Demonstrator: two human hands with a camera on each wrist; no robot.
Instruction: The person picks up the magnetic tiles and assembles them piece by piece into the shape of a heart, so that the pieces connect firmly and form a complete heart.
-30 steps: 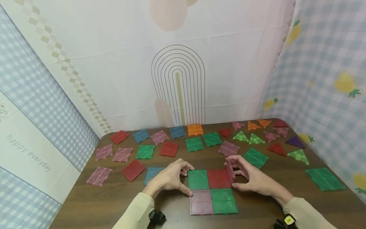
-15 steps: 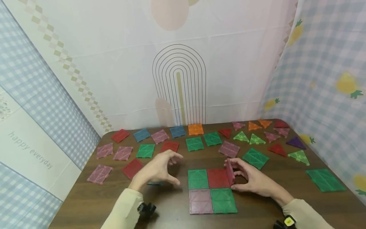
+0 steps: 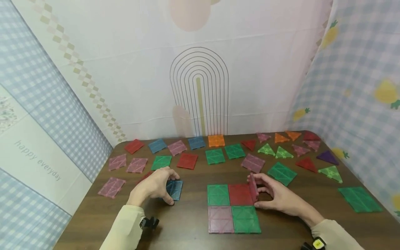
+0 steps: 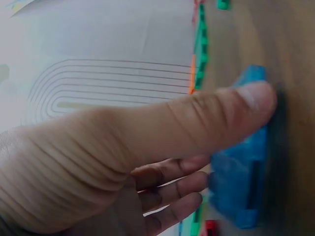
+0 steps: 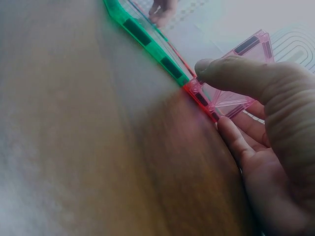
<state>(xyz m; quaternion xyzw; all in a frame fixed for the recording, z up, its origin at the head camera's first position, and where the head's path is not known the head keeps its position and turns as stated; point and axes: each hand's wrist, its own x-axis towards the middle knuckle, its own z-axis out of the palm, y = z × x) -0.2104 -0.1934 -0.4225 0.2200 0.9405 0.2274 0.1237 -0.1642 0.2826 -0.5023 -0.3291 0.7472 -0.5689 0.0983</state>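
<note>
Four-tile base laid; pink tile upright at its right edge, pinched by right hand's fingers. Left hand's fingers grasp blue tile. Loose tiles remain.

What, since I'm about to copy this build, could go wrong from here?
The upright pink tile at the edge of the red tile might topple if the right hand lets go; no other upright tile braces it. The left hand, at the blue tile, could nudge the flat four-tile square if it brings that tile over.
</note>
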